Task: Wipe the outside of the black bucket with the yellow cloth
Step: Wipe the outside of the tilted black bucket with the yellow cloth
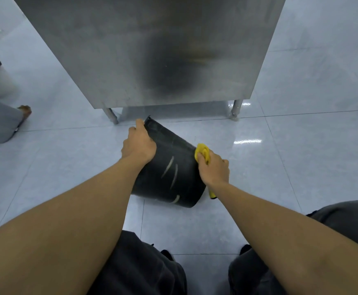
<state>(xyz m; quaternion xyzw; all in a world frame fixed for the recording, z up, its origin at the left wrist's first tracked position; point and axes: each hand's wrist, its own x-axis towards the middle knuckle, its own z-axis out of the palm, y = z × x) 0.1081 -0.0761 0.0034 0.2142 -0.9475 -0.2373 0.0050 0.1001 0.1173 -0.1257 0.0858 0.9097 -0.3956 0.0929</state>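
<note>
The black bucket lies tipped on the tiled floor, its rim pointing away toward the steel cabinet and its base nearest me. Pale scuff marks streak its side. My left hand grips the rim at the bucket's upper left. My right hand is closed on the bunched yellow cloth and presses it against the bucket's right side. A yellow end of the cloth also shows below my right wrist. The bucket's inside is hidden.
A stainless steel cabinet on short legs stands just behind the bucket. Another person's leg and foot are at the left edge. My knees in dark trousers are at the bottom. Glossy floor tiles surround everything.
</note>
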